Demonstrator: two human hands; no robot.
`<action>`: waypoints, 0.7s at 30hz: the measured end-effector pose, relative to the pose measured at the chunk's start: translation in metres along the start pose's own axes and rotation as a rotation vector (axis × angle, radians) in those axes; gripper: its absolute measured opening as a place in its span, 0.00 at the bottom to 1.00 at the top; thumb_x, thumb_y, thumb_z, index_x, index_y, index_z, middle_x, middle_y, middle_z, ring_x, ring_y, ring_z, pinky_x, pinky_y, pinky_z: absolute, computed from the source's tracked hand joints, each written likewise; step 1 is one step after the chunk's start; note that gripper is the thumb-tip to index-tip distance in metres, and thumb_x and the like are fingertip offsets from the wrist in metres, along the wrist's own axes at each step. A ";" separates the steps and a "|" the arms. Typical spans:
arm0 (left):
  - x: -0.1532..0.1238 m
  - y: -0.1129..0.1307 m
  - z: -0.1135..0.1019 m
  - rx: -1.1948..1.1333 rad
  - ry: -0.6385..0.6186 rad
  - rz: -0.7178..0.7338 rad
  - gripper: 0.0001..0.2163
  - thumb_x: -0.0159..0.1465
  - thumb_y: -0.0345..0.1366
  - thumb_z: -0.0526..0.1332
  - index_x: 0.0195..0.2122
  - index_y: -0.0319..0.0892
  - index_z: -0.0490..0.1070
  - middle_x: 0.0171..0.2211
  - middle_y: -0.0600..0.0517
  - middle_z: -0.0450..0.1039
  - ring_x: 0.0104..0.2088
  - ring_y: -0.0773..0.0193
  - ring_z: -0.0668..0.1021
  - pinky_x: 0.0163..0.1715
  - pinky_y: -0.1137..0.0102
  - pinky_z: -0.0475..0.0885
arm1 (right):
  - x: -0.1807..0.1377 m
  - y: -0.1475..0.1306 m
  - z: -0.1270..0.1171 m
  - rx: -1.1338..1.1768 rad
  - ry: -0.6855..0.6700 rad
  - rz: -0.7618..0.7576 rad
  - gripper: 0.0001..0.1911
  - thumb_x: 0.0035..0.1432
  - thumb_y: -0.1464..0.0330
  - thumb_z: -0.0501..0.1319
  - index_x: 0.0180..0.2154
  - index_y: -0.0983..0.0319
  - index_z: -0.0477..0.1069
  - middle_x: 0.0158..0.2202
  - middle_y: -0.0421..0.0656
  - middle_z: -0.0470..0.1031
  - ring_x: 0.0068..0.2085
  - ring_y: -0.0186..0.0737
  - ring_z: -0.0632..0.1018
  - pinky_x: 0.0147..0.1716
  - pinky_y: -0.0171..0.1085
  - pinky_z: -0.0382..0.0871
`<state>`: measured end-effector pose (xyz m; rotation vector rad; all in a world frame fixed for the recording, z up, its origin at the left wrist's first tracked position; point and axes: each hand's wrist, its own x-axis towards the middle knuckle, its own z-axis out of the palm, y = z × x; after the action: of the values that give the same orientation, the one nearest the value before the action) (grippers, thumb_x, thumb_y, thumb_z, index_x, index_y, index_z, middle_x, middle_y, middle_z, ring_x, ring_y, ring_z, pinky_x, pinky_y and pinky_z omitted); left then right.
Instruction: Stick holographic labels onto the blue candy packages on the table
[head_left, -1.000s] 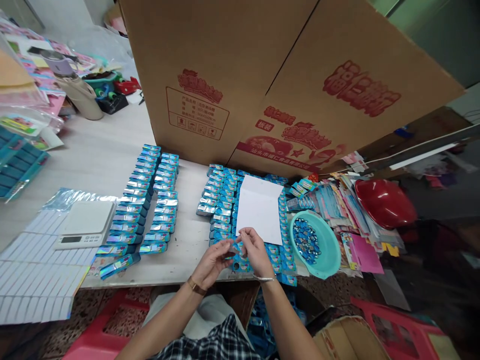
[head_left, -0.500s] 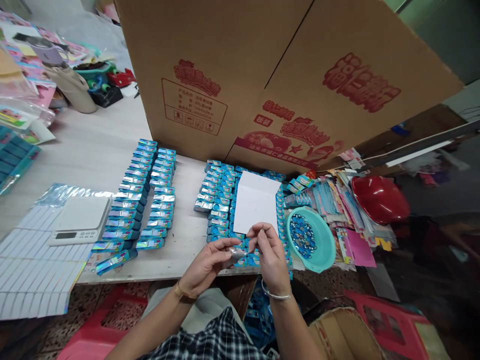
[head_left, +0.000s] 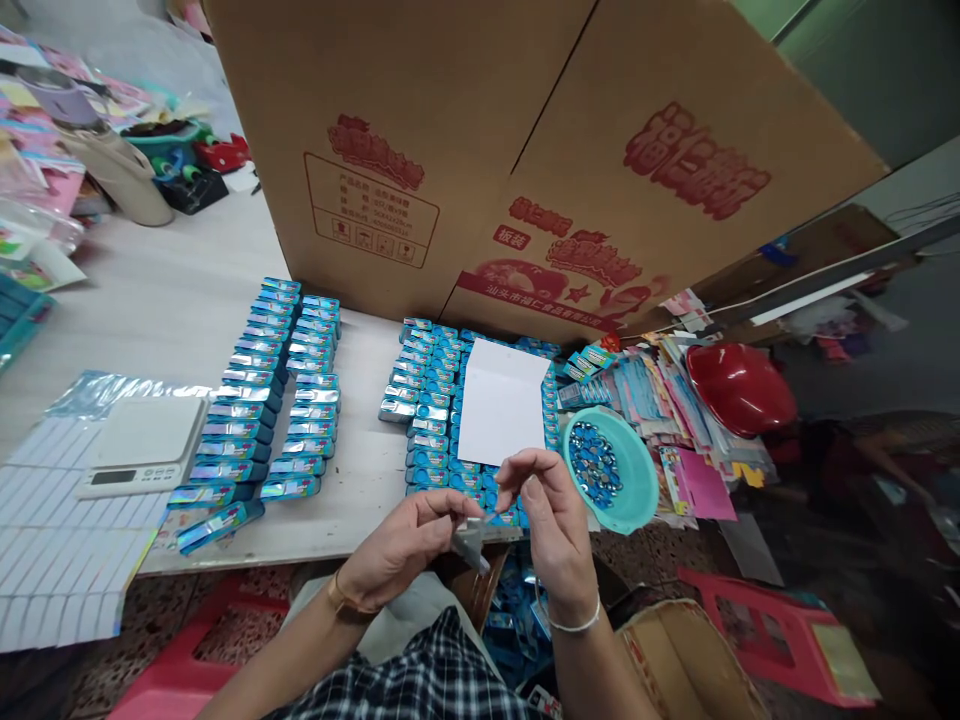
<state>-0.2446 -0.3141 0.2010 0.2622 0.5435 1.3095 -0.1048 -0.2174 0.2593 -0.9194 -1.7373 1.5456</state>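
Observation:
Over the table's front edge, my left hand pinches a small silvery-grey pouch between thumb and fingers. My right hand is just to the right, fingers curled in a pinch close to the pouch's upper edge; what is between the fingertips is too small to make out. Beyond the hands lies a white sheet on top of rows of small blue boxes. A turquoise bowl with blue and silver pieces stands right of my right hand.
Two more columns of blue boxes stand left, beside a white digital scale. A big cardboard carton walls off the back. A red bowl and packet stacks lie right. Below are an open box and red stools.
The pouch now hangs lower and more upright from my left fingers. My right hand has turned, its fingertips closer to the pouch. The view has shifted slightly right.

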 end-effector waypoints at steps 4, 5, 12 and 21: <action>0.004 -0.003 0.005 0.047 0.070 0.023 0.08 0.58 0.38 0.69 0.35 0.40 0.74 0.31 0.52 0.73 0.32 0.67 0.74 0.37 0.73 0.66 | -0.003 0.000 -0.003 -0.075 -0.047 -0.018 0.10 0.68 0.61 0.53 0.47 0.56 0.67 0.39 0.43 0.71 0.34 0.37 0.73 0.35 0.38 0.70; 0.005 -0.003 0.005 0.044 0.080 0.026 0.07 0.58 0.37 0.69 0.34 0.40 0.74 0.30 0.53 0.73 0.32 0.68 0.74 0.38 0.73 0.66 | -0.004 0.001 -0.003 -0.096 -0.057 -0.026 0.10 0.67 0.61 0.53 0.47 0.56 0.67 0.40 0.44 0.71 0.35 0.38 0.73 0.36 0.38 0.70; 0.010 -0.007 -0.006 -0.058 0.034 -0.005 0.07 0.57 0.36 0.69 0.30 0.39 0.74 0.46 0.46 0.76 0.45 0.58 0.76 0.46 0.67 0.69 | 0.000 0.013 -0.004 -0.093 -0.078 0.027 0.11 0.68 0.61 0.52 0.48 0.56 0.65 0.36 0.40 0.69 0.28 0.32 0.69 0.30 0.34 0.67; 0.004 -0.007 -0.027 -0.379 0.015 0.031 0.07 0.58 0.35 0.68 0.37 0.39 0.78 0.54 0.45 0.74 0.54 0.54 0.74 0.47 0.66 0.71 | 0.004 0.020 -0.021 -0.301 -0.092 -0.043 0.14 0.65 0.62 0.57 0.51 0.54 0.68 0.46 0.45 0.69 0.44 0.41 0.73 0.42 0.39 0.69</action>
<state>-0.2519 -0.3151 0.1732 -0.0536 0.2957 1.4166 -0.0882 -0.2014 0.2422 -0.9602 -2.0814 1.3392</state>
